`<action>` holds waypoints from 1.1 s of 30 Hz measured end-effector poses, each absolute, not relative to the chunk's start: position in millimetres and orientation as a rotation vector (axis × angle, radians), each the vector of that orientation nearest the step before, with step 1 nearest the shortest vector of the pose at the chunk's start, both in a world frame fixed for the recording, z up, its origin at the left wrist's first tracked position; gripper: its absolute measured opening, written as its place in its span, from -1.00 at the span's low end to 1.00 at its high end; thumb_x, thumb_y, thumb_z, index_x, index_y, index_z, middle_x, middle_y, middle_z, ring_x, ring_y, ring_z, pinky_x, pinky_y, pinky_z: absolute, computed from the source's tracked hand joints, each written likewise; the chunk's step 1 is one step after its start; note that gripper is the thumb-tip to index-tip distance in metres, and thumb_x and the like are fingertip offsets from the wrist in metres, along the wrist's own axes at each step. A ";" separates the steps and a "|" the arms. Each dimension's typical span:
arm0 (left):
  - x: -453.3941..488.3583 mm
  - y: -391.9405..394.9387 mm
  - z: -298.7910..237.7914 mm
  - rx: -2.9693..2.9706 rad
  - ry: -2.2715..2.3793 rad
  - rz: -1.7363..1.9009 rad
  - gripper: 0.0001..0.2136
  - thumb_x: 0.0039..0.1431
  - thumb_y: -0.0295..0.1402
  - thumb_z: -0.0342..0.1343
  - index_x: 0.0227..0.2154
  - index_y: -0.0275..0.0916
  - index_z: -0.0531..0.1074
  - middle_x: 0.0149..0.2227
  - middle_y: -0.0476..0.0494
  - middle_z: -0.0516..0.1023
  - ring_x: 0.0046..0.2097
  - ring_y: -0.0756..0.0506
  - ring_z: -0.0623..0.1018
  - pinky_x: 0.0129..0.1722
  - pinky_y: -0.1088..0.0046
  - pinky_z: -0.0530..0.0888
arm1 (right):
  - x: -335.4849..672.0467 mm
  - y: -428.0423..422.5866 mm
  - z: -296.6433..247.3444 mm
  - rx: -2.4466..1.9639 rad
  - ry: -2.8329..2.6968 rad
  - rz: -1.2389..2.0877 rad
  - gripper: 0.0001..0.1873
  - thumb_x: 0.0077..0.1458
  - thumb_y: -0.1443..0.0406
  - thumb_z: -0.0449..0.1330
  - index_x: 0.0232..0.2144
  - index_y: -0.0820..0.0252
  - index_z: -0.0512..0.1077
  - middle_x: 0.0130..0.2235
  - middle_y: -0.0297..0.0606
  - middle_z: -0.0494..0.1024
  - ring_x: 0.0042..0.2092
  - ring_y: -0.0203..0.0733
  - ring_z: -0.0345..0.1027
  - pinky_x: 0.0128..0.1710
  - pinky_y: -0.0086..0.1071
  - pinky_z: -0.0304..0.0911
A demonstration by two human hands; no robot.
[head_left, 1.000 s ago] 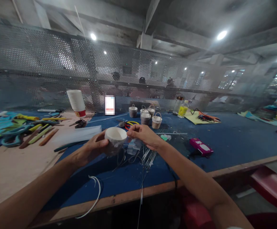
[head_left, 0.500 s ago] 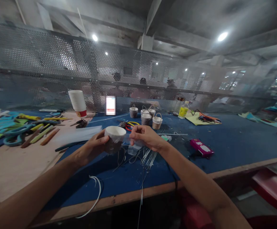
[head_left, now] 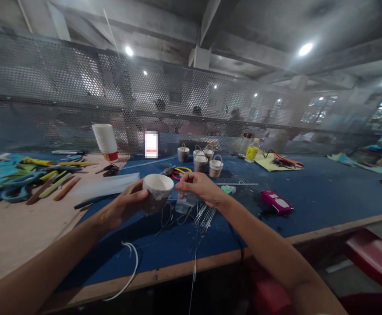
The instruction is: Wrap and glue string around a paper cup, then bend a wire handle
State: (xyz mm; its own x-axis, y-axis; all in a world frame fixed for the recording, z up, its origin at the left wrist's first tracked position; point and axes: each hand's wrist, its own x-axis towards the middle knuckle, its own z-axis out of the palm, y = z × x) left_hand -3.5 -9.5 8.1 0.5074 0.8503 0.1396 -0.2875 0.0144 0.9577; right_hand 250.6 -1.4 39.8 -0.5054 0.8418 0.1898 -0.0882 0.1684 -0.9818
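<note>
A paper cup (head_left: 158,188) with a white inside and a rough grey coating is held above the table, its mouth turned up and tilted slightly toward me. My left hand (head_left: 130,199) grips it from the left, thumb on the near side. Just right of the rim, my right hand (head_left: 197,188) is closed in a pinch; what sits between its fingertips is too small to make out. Below the hands lie a bundle of thin wires (head_left: 206,217) and a small clear plastic bag (head_left: 185,204). Pliers with red and yellow handles (head_left: 182,172) rest behind the cup.
Several small cup baskets with handles (head_left: 200,162) stand at the back. A stack of paper cups (head_left: 104,141), scissors (head_left: 16,188) and clay-coloured sticks (head_left: 66,189) are at left. A magenta packet (head_left: 277,202) lies at right. White cord (head_left: 136,267) hangs over the front edge.
The cup is tilted a little more toward me, showing more of its inside. My right hand stays pinched beside the rim, and the view has shifted slightly.
</note>
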 end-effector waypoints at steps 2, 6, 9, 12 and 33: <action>-2.8 -10.2 8.4 1.252 0.571 0.960 -0.50 0.04 -0.20 0.33 0.07 -0.19 0.50 -0.01 -0.29 0.61 -0.08 -0.24 0.59 -0.14 0.37 0.54 | 250.5 -1.8 40.5 -0.738 -1.643 1.461 -0.70 -0.08 0.16 0.45 -0.45 0.15 0.43 -0.46 -0.35 0.52 -0.40 -0.26 0.43 -0.18 -0.26 0.34; -2.5 -10.6 7.4 1.250 0.562 0.940 -0.47 0.03 -0.18 0.32 0.09 -0.19 0.49 -0.03 -0.29 0.62 -0.09 -0.24 0.59 -0.16 0.35 0.54 | 249.6 -1.0 39.2 -0.706 -1.659 1.465 -0.71 -0.06 0.17 0.45 -0.44 0.18 0.44 -0.47 -0.34 0.53 -0.39 -0.28 0.43 -0.17 -0.29 0.33; -4.6 -8.7 4.2 1.239 0.540 0.929 -0.49 0.05 -0.18 0.31 0.09 -0.18 0.49 -0.03 -0.27 0.62 -0.10 -0.23 0.59 -0.16 0.37 0.53 | 248.9 0.5 36.7 -0.664 -1.665 1.464 -0.73 -0.04 0.18 0.45 -0.43 0.19 0.46 -0.45 -0.34 0.54 -0.38 -0.30 0.43 -0.18 -0.31 0.32; -7.3 -6.0 0.8 1.226 0.510 0.896 -0.50 0.11 -0.18 0.27 0.11 -0.18 0.47 -0.05 -0.26 0.63 -0.10 -0.24 0.60 -0.16 0.36 0.53 | 248.1 1.4 34.6 -0.651 -1.658 1.457 -0.73 -0.03 0.18 0.44 -0.42 0.20 0.47 -0.44 -0.33 0.55 -0.36 -0.29 0.44 -0.16 -0.33 0.32; 8.4 -14.9 9.6 1.050 0.478 0.936 -0.65 0.25 -0.20 0.10 0.00 -0.25 0.56 -0.03 -0.26 0.65 0.02 -0.30 0.59 -0.02 0.22 0.54 | 228.1 9.4 10.9 -0.704 -1.430 1.385 -0.57 -0.13 0.06 0.46 -0.41 0.20 0.40 -0.39 -0.39 0.45 -0.34 -0.31 0.35 -0.22 -0.40 0.30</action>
State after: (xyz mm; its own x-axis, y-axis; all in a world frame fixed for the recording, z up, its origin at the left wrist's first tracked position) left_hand 8.4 -14.9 9.6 0.5425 0.8356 0.0869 -0.4196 0.1799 0.8897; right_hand 228.1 9.4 10.9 -0.3465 0.9044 0.2491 -0.2203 0.1796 -0.9587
